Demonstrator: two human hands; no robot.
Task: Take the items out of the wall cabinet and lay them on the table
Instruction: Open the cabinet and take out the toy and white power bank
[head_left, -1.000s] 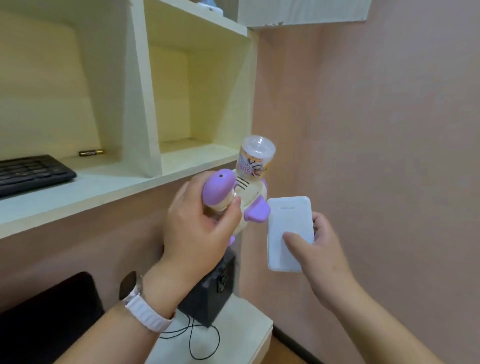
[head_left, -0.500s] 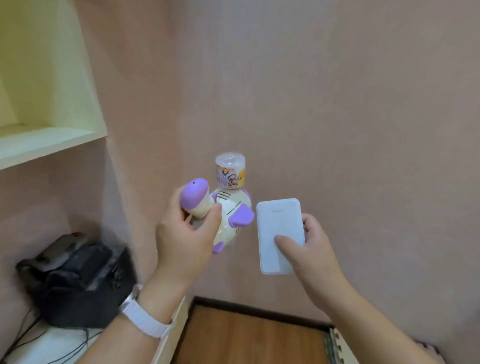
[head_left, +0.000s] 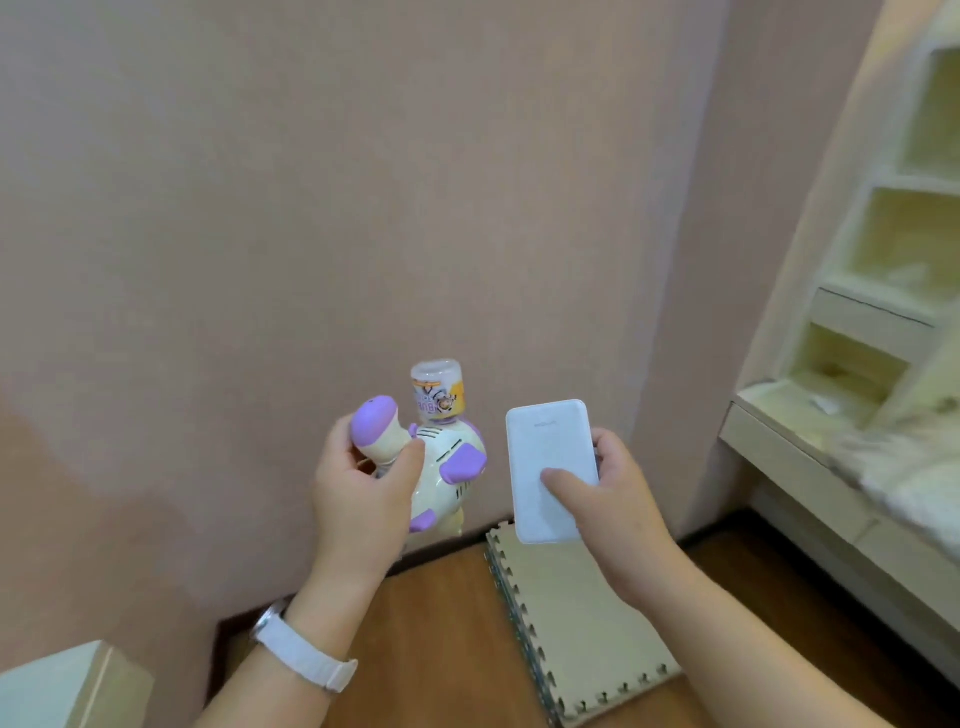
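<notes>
**Hidden and unclear**

The left hand (head_left: 363, 499) is covering the cream-and-purple plastic animal toy's (head_left: 441, 467) neck. The small clear bottle's (head_left: 438, 391) label print is blurring. The pale shelving unit (head_left: 878, 291) is smearing and running off the right edge.

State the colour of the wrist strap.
White; the wrist strap on the left arm shows clearly in the head view.

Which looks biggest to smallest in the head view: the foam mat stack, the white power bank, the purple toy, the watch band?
1. foam mat stack
2. purple toy and white power bank: alike, unranked
3. watch band
</notes>
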